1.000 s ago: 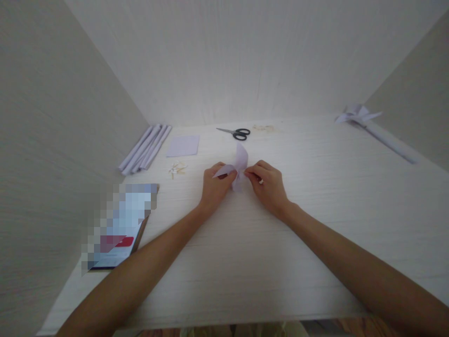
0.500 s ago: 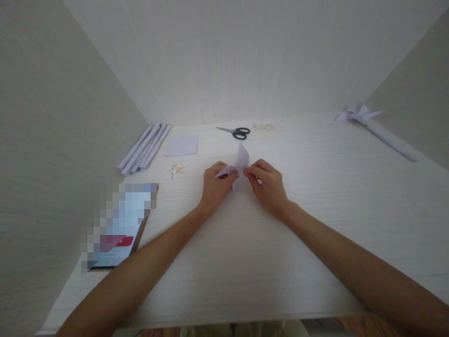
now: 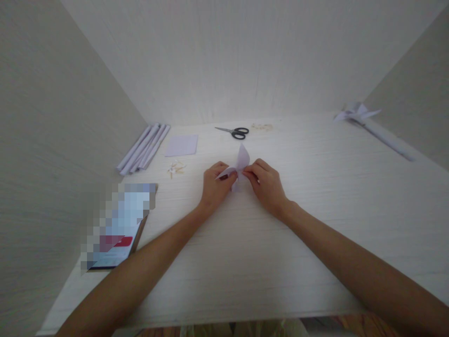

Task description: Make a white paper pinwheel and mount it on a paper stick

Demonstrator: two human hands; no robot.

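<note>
A folded white paper pinwheel [image 3: 242,158] stands between my two hands above the middle of the table, its curved blades pointing up and to the left. My left hand [image 3: 218,186] is closed, with thumb and fingers pinching the paper near its centre. From the other side, my right hand [image 3: 265,185] pinches at the paper's centre with thumb and forefinger. Whether a small pin or stick sits between those fingertips is too small to tell. The lower part of the paper hangs below the left thumb, partly hidden.
Scissors [image 3: 235,133] lie behind my hands, beside pale small bits [image 3: 262,127]. To the left are rolled paper tubes [image 3: 143,149], a square paper stack [image 3: 181,145], short sticks [image 3: 176,168] and a tablet [image 3: 121,229]. A finished-looking paper pinwheel on a tube [image 3: 387,135] lies far right.
Very little differs. Both hands keep their pinch on the paper, and the right fingertips have shifted slightly left at its centre. The whole view has drifted a touch.
</note>
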